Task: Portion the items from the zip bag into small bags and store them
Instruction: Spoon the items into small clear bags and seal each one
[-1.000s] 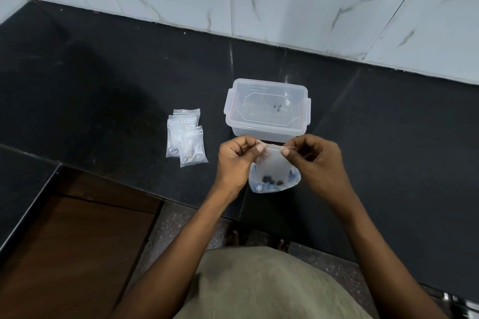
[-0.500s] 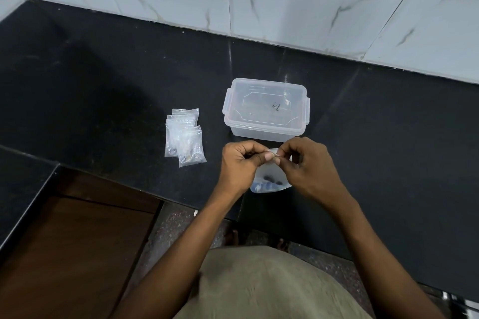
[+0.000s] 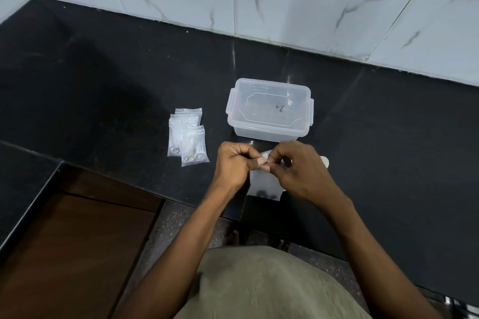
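I stand at a black table [image 3: 103,80]. My left hand [image 3: 234,163] and right hand [image 3: 302,171] meet over its near edge, each grip pinched tight on the top of a clear zip bag [image 3: 264,184] holding a few dark pieces. A lidded clear box [image 3: 270,109] sits just behind. Small filled bags [image 3: 187,136] lie near the near edge, left of my hands.

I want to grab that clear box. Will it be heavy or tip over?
The box is probably light: thin clear plastic, with only a few tiny dark bits visible inside. It looks unlikely to tip, being wide and low. Its smooth sides may feel slippery.
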Action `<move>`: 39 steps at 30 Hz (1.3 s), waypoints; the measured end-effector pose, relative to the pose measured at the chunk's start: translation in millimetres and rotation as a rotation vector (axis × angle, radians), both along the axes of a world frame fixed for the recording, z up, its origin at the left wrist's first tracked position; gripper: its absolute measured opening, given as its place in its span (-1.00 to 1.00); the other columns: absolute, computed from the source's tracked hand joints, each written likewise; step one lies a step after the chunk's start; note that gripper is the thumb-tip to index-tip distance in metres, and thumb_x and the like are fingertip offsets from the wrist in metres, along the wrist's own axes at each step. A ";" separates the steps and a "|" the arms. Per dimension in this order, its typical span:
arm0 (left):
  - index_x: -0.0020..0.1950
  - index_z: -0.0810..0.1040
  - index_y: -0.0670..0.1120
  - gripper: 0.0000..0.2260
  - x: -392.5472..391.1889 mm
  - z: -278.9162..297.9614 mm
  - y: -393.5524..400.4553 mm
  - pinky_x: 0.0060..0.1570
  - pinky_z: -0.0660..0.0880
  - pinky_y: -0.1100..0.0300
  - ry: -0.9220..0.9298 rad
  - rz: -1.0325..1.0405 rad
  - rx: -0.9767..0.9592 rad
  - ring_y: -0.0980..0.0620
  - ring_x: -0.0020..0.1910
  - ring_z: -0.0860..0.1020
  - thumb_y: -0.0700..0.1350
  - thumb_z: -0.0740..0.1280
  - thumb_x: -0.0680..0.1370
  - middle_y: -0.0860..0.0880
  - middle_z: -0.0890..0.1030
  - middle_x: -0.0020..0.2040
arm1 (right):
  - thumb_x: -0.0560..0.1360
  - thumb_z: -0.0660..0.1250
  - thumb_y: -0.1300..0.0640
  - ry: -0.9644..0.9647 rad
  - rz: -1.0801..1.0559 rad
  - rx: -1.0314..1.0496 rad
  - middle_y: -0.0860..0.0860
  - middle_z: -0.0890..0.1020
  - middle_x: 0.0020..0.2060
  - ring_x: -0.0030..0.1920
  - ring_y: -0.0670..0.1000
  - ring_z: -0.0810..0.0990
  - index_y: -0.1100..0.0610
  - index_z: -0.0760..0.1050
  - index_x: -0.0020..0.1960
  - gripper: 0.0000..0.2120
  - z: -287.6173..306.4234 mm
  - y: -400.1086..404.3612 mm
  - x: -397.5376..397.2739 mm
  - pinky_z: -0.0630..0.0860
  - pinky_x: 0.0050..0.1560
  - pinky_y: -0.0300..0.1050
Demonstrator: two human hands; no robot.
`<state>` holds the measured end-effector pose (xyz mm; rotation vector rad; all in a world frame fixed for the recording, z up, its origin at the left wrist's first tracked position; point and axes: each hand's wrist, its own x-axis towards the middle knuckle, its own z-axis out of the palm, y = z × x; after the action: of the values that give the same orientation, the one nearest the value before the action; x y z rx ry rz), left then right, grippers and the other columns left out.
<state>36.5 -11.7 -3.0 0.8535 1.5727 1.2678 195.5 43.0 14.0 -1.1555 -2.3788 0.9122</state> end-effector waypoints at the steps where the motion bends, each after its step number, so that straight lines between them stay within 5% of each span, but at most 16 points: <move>1: -0.39 0.67 -0.12 -0.74 2.2 2.3 -0.8 -0.18 0.60 0.16 0.000 0.045 -0.011 0.03 -0.34 0.61 -0.46 0.47 0.37 -0.12 0.66 -0.38 | 0.44 0.52 0.05 0.020 -0.005 -0.020 -0.21 0.57 -0.28 -0.20 -0.12 0.50 -0.09 0.54 -0.21 -0.84 -0.9 1.4 -0.1 0.50 -0.17 -0.01; 4: -0.35 0.69 -0.16 -0.78 4.7 4.9 -4.2 -0.13 0.63 0.12 0.029 0.128 -0.007 -0.03 -0.28 0.65 -0.46 0.47 0.37 -0.19 0.70 -0.32 | 0.45 0.52 0.01 0.075 -0.014 -0.065 -0.18 0.60 -0.29 -0.21 -0.09 0.54 -0.09 0.54 -0.23 -0.83 -1.8 2.6 -0.7 0.54 -0.16 0.04; 9: -0.47 0.65 0.07 -0.58 -6.1 4.0 -7.1 -0.24 0.52 0.37 0.059 0.288 -0.037 0.21 -0.37 0.58 -0.45 0.49 0.37 0.09 0.64 -0.44 | 0.46 0.52 0.13 0.124 -0.018 -0.104 -0.16 0.64 -0.31 -0.26 -0.07 0.59 0.04 0.59 -0.22 -0.87 -4.4 2.7 2.2 0.57 -0.16 0.06; 16: -0.40 0.67 -0.01 -0.63 -14.2 0.5 -10.9 -0.23 0.52 0.40 0.069 0.376 -0.031 0.22 -0.37 0.59 -0.48 0.47 0.38 0.08 0.65 -0.44 | 0.45 0.52 0.31 0.174 -0.050 -0.148 -0.14 0.64 -0.31 -0.31 -0.21 0.62 0.19 0.63 -0.22 -0.88 -0.1 -1.6 -0.3 0.42 -0.26 -0.45; 24: -0.38 0.67 -0.06 -0.65 -25.3 -4.2 -15.6 -0.25 0.51 0.44 0.081 0.412 -0.029 0.23 -0.37 0.61 -0.50 0.43 0.40 0.08 0.65 -0.45 | 0.45 0.53 0.31 0.171 -0.063 -0.160 -0.12 0.67 -0.30 -0.29 -0.20 0.63 0.08 0.61 -0.26 -0.80 2.9 -3.9 -10.6 0.45 -0.26 -0.45; 30: -0.37 0.66 0.01 -0.65 -50.6 -15.4 -22.3 -0.16 0.53 0.29 0.154 0.314 -0.025 0.19 -0.33 0.60 -0.39 0.43 0.48 0.09 0.66 -0.40 | 0.48 0.51 0.22 0.106 -0.047 -0.197 -0.09 0.67 -0.32 -0.29 -0.07 0.66 0.14 0.64 -0.21 -0.89 -8.5 0.6 -34.5 0.65 -0.16 -0.09; 35: -0.32 0.69 0.00 -0.72 -80.6 -33.1 -32.7 -0.17 0.53 0.04 0.138 0.329 -0.064 0.06 -0.28 0.55 -0.24 0.39 0.57 0.03 0.65 -0.34 | 0.46 0.50 0.19 0.040 -0.031 -0.151 -0.17 0.62 -0.38 -0.33 -0.20 0.58 0.10 0.65 -0.23 -0.90 -19.3 5.2 -72.1 0.47 -0.22 -0.35; 39: -0.26 0.68 -0.02 -0.83 -111.9 -44.5 -38.7 -0.17 0.59 -0.08 0.234 0.412 -0.113 0.05 -0.29 0.54 -0.07 0.38 0.52 -0.01 0.64 -0.31 | 0.44 0.48 0.20 -0.019 -0.029 -0.120 -0.11 0.65 -0.35 -0.31 -0.15 0.59 0.11 0.65 -0.22 -0.93 -23.6 9.0 -114.0 0.55 -0.17 -0.21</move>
<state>-75.4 -50.5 -47.5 0.6425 2.0648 1.3815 81.6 52.1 -9.6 -1.2445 -2.3437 1.0514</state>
